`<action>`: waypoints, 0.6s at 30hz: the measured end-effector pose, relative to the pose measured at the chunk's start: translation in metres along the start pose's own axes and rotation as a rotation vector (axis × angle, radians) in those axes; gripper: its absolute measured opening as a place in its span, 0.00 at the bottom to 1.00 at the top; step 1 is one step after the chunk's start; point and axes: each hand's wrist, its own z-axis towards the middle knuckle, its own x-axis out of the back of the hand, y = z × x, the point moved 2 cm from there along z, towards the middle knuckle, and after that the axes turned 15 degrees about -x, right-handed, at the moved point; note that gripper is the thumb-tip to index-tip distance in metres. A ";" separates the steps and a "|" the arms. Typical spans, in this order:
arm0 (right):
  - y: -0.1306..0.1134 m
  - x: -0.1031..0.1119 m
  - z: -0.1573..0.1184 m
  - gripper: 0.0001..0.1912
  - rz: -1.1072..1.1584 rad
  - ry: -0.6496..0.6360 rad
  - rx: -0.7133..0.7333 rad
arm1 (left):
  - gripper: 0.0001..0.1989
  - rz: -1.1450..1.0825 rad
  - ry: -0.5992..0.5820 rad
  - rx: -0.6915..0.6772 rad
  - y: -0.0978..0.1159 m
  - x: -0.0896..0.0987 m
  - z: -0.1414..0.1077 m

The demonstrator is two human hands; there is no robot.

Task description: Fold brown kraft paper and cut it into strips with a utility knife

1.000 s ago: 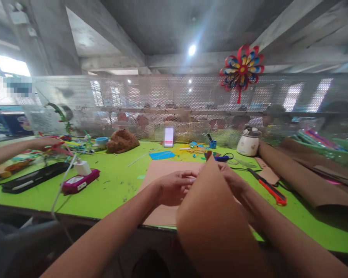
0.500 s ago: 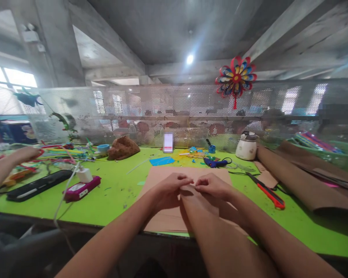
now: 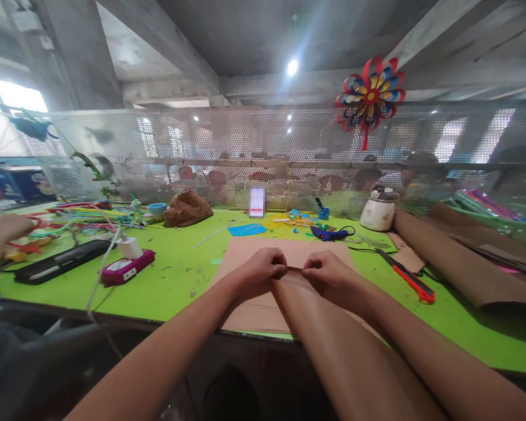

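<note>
A long sheet of brown kraft paper runs up from the bottom of the view, curved along its length, to my two hands. My left hand pinches the left part of its far edge between thumb and fingers. The right part of that edge is pinched by my right hand, a short gap away. Between them the edge looks narrow and folded. Underneath lie flat sheets of pinkish-brown paper on the green table.
Right of my hands lie a red utility knife, a blue glue gun and a larger brown paper roll. A white bottle stands behind. Leftward are a purple power strip, a black case and another person's hand.
My hands have moved slightly apart and now both pinch the paper's far edge, which is drawn straighter between them. The whole view has tilted down slightly. The other person's hand has moved left.
</note>
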 end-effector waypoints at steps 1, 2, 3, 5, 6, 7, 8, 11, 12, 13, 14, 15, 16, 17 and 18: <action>0.001 -0.001 0.000 0.10 -0.018 0.020 0.009 | 0.05 0.026 -0.005 -0.009 0.000 0.000 -0.001; 0.001 -0.001 0.000 0.09 -0.040 0.034 0.021 | 0.05 0.050 -0.011 -0.019 -0.001 0.000 -0.001; 0.000 0.000 0.000 0.09 -0.064 0.042 0.034 | 0.06 0.070 -0.020 -0.029 -0.001 -0.001 -0.002; 0.000 0.001 0.001 0.09 -0.109 0.044 0.054 | 0.07 0.103 -0.044 -0.054 0.001 -0.002 -0.002; 0.001 0.001 0.002 0.09 -0.127 0.041 0.058 | 0.09 0.116 -0.058 -0.070 0.002 -0.003 -0.002; 0.001 0.002 0.003 0.09 -0.144 0.036 0.058 | 0.13 0.125 -0.069 -0.086 0.004 -0.003 -0.001; 0.003 0.002 0.005 0.09 -0.158 0.027 0.053 | 0.16 0.136 -0.077 -0.112 0.008 -0.002 -0.001; 0.007 0.001 0.013 0.11 -0.211 -0.035 0.018 | 0.22 0.187 -0.126 -0.273 0.027 0.003 -0.002; 0.009 0.002 0.016 0.12 -0.233 -0.062 0.005 | 0.20 0.185 -0.165 -0.344 0.037 0.006 -0.005; 0.010 0.002 0.019 0.12 -0.254 -0.088 -0.006 | 0.17 0.167 -0.214 -0.409 0.048 0.009 -0.011; 0.010 0.003 0.021 0.12 -0.274 -0.110 -0.016 | 0.15 0.124 -0.279 -0.459 0.059 0.012 -0.019; 0.011 0.004 0.024 0.12 -0.290 -0.126 -0.025 | 0.13 0.066 -0.338 -0.487 0.069 0.014 -0.030; 0.011 0.005 0.025 0.12 -0.303 -0.139 -0.032 | 0.12 0.023 -0.392 -0.497 0.079 0.017 -0.044; 0.011 0.006 0.027 0.12 -0.310 -0.148 -0.039 | 0.11 0.013 -0.432 -0.501 0.087 0.018 -0.061; 0.010 0.007 0.028 0.12 -0.314 -0.157 -0.044 | 0.09 0.041 -0.477 -0.511 0.093 0.017 -0.079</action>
